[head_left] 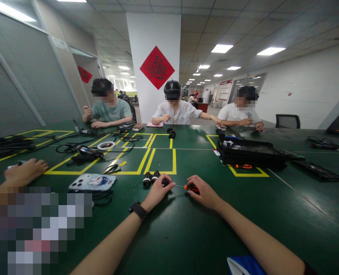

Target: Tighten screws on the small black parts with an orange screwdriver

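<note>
My left hand [158, 193] has its fingers closed round a small black cylindrical part [165, 182] just above the green table. In my right hand [204, 193] is a screwdriver [191, 188] with an orange and black handle. Its thin metal shaft points left, towards the black part; whether the tip touches it is too small to tell. Beside my left hand, on its left, stand two black cylinders [147, 179] with pale bands. A phone in a light blue patterned case [93, 182] lies further left on the table, with a black cable by it.
The green table [186, 236] has yellow tape outlines. A black tray [248, 151] stands at the right, orange-handled pliers [244, 166] before it. Cables and a tape roll [106, 145] lie at the left. A neighbour's hand [27, 172] rests at the left; three people sit opposite.
</note>
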Tool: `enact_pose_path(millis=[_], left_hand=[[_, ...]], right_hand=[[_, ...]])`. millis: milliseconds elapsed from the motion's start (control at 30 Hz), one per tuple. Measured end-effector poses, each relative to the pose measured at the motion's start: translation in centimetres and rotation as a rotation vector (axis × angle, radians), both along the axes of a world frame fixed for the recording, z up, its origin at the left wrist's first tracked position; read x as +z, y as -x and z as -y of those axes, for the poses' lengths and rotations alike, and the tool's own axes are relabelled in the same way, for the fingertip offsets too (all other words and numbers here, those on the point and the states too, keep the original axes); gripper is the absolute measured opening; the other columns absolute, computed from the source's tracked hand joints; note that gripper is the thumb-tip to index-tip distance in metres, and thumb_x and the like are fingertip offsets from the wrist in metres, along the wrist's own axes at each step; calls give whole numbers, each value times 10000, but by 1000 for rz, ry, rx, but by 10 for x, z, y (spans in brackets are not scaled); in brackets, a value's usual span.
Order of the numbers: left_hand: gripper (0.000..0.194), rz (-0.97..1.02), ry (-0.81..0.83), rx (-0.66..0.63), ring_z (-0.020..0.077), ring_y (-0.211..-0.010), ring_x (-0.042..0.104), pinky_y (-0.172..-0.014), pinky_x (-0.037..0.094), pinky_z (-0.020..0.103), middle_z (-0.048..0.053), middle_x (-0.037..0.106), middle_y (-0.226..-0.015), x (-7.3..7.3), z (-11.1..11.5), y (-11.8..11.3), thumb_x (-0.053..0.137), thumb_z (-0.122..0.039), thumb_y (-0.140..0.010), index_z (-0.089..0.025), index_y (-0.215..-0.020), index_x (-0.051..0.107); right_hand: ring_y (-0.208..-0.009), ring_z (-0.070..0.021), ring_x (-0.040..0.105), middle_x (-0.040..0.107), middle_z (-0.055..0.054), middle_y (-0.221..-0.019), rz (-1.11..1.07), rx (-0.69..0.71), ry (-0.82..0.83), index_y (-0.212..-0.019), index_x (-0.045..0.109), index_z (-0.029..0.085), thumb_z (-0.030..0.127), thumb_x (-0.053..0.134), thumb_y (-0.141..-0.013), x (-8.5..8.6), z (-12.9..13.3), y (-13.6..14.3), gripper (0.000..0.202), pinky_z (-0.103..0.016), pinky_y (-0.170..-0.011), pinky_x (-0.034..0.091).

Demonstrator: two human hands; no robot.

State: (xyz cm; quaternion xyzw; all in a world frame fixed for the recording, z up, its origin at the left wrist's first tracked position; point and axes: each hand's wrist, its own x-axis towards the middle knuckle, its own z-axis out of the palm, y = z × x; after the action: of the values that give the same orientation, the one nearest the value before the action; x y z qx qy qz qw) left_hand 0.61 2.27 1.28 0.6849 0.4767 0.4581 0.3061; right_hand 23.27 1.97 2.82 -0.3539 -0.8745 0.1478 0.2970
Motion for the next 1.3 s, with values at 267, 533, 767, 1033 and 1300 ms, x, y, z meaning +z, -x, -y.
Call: enact_pose_path(millis=[267,533,767,1033,1300], left_hand=[[235,-3,-1,7,126,-724,518,-713,407,264,-16,550,-762,-2,-2,1,575,-399,-721,-180,-791,524],[239,3,9,5,130,-731,516,-718,410,268,-13,547,-770,-3,-2,0,572,-398,-721,-179,-799,515],[235,-4,17,22,137,-737,519,-725,410,272,-10,553,-772,2,1,0,562,-403,-725,-181,-793,522],[231,5,6,21,133,-728,509,-710,408,267,-9,548,-772,0,-1,0,562,-392,-728,-177,-806,524],[225,9,10,19,131,-730,510,-707,405,261,-10,544,-770,2,1,0,564,-385,-730,-176,-802,523]], right_hand=[[-1043,-185,465,463,-75,-1115,18,0,5,-936,553,186,177,478,-823,0,0,-2,136,-340,-904,381],[-1038,-187,466,469,-75,-1102,-19,-12,8,-1007,527,184,189,524,-796,1,1,0,211,-343,-908,378],[-1012,-186,479,481,-74,-1083,4,-8,21,-957,554,188,166,449,-837,3,1,-1,161,-357,-900,386],[-981,-183,484,493,-64,-1056,-16,5,6,-962,534,190,166,543,-784,2,1,1,181,-338,-877,390],[-973,-181,489,498,-65,-1047,24,-12,-9,-912,568,185,203,493,-829,0,-1,-1,114,-342,-872,392]])
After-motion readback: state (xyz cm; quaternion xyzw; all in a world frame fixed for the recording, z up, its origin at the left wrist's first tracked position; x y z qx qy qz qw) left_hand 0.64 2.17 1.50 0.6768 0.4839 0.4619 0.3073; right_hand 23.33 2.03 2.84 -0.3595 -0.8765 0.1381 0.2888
